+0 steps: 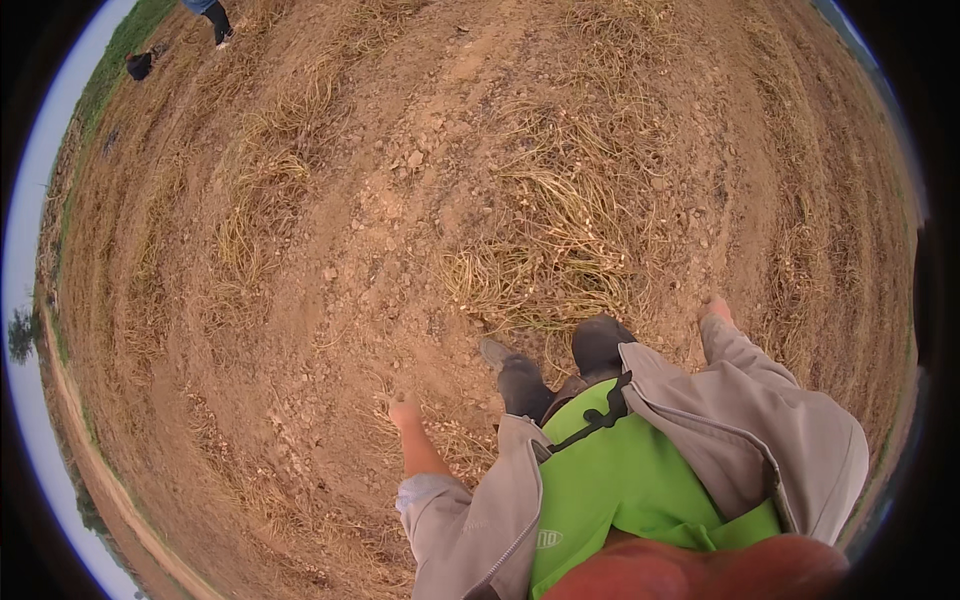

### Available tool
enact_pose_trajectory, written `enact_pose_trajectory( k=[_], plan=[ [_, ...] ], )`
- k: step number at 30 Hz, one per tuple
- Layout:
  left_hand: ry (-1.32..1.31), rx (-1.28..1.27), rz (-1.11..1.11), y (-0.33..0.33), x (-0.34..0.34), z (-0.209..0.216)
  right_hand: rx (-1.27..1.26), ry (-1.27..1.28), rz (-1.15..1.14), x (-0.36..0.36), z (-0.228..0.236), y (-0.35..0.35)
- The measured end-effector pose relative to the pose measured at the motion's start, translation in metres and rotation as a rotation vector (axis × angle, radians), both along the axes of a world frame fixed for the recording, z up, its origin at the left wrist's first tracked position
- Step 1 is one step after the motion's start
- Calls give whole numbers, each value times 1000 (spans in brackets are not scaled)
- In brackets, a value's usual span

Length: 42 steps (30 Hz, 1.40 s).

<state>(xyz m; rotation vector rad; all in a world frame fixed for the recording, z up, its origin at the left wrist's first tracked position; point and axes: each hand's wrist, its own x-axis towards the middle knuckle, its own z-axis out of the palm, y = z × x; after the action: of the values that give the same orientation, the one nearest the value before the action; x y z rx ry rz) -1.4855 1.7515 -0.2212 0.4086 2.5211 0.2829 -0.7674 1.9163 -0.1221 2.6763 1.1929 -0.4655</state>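
My left hand [405, 411] hangs over bare soil at the lower middle, its sleeve pushed back to show the forearm. Thin straw-coloured bits show beside its fingertips, but I cannot make out whether it touches them. Out to the right, my right hand [715, 307] is low beside my knee, mostly hidden by its long beige sleeve. Its fingers are too small to read. Between the hands, just ahead of my feet, lies a heap of dry yellow-brown plant stalks [545, 260] with small pale bits among them. My shoe [495, 352] stands at its near edge.
Rows of dried stalks [240, 235] run away across brown, cloddy soil [400, 190]. Far off at the upper left, a person [214, 18] in dark trousers stands near a dark object [139, 66]. A pale dirt track [110, 480] bends along the left edge.
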Motion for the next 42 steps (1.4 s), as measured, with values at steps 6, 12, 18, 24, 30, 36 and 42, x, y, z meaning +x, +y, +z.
enact_pose_trajectory(
  k=[6, 12, 18, 24, 30, 36, 42],
  plan=[
    [8, 368, -235, 163, -54, 59, -32, 51, -84, -94, 19, 80],
    [-41, -90, -648, 162, -71, 35, -234, 64, -234, -166, -6, 157],
    [-148, -404, -809, 279, -118, 4, -148, 176, -214, -237, -45, 350],
    [-104, -300, -912, 543, -129, 11, 478, 392, 71, -369, -21, 556],
    [-132, -55, -990, 762, -78, 29, 527, 458, 164, -396, 1, 684],
    [-198, -69, -1185, 891, -55, 2, 35, 328, -500, -300, -40, 694],
    [-131, -316, -1376, 1024, -134, -44, -63, 87, -1057, -276, -3, 614]
  ],
)
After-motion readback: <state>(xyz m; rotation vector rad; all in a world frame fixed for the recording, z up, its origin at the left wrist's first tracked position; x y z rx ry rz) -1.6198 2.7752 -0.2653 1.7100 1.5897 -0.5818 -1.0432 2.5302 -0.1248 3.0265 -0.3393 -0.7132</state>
